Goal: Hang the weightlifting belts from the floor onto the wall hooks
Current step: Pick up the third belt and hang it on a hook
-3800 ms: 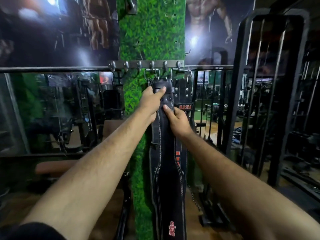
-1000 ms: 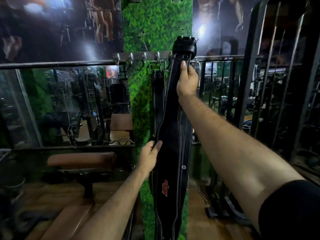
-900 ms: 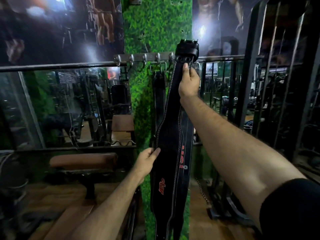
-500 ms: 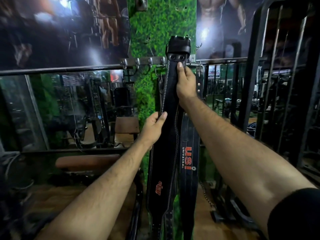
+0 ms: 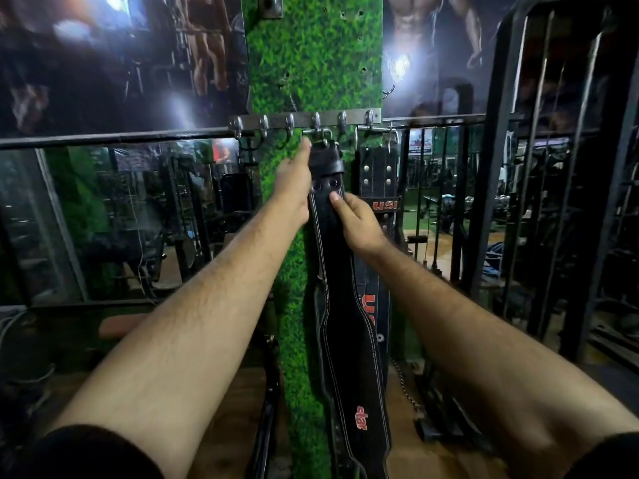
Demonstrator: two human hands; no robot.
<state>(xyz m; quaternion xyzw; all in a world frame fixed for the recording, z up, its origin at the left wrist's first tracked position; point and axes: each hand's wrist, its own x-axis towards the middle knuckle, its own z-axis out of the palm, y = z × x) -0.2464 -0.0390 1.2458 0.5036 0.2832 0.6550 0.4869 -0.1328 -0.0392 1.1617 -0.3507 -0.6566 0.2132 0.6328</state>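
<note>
A long black weightlifting belt (image 5: 345,340) with white stitching and a red logo hangs down the green pillar. Its metal buckle (image 5: 320,134) sits at a hook of the steel hook rail (image 5: 304,119). My left hand (image 5: 294,181) grips the belt's top left edge just under the buckle. My right hand (image 5: 356,219) pinches the strap a little lower, below its two holes. A second black belt (image 5: 378,174) marked USI hangs from a hook to the right, partly behind the first.
The hook rail carries several bare hooks to the left. A grass-patterned pillar (image 5: 311,57) backs the rail. Mirrors (image 5: 121,219) and a padded bench (image 5: 117,326) lie to the left. A black machine frame (image 5: 491,167) and railing stand to the right.
The belt's top came down from above the rail to hook level. My left hand rose from mid-belt to the buckle end. My right hand slid lower on the strap.
</note>
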